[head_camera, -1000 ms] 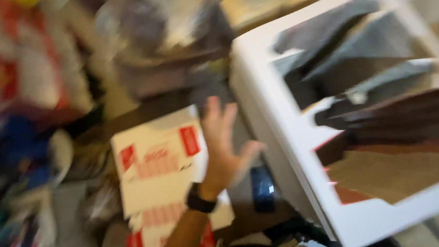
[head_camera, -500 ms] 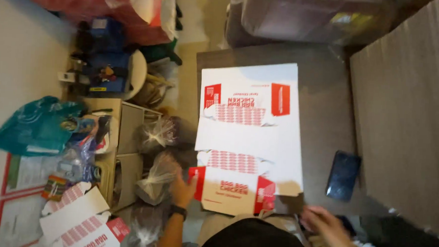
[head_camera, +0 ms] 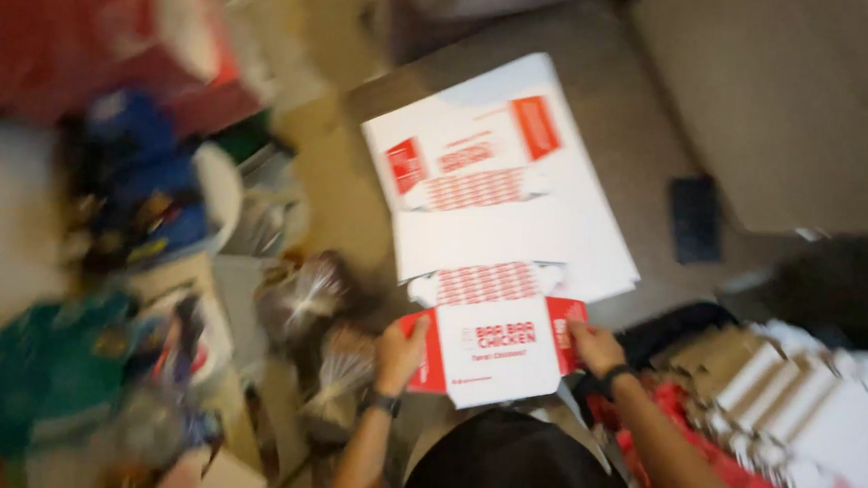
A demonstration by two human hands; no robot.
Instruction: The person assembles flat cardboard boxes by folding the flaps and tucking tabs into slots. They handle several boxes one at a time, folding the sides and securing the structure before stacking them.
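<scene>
Pretty cluttered room, all motion-blurred. Brownish table top [head_camera: 648,136] up the middle, pale floor [head_camera: 0,211] on the left buried under bags, a teal bag [head_camera: 46,372], blue stuff and a red heap [head_camera: 79,37]. Dim warm light.

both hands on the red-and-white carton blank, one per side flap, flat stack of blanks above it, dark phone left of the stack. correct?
Not quite. In the head view the phone lies right of the stack, not left. The rest holds: the left hand and right hand each grip a red side flap of the carton blank, with the stack above it.
</scene>
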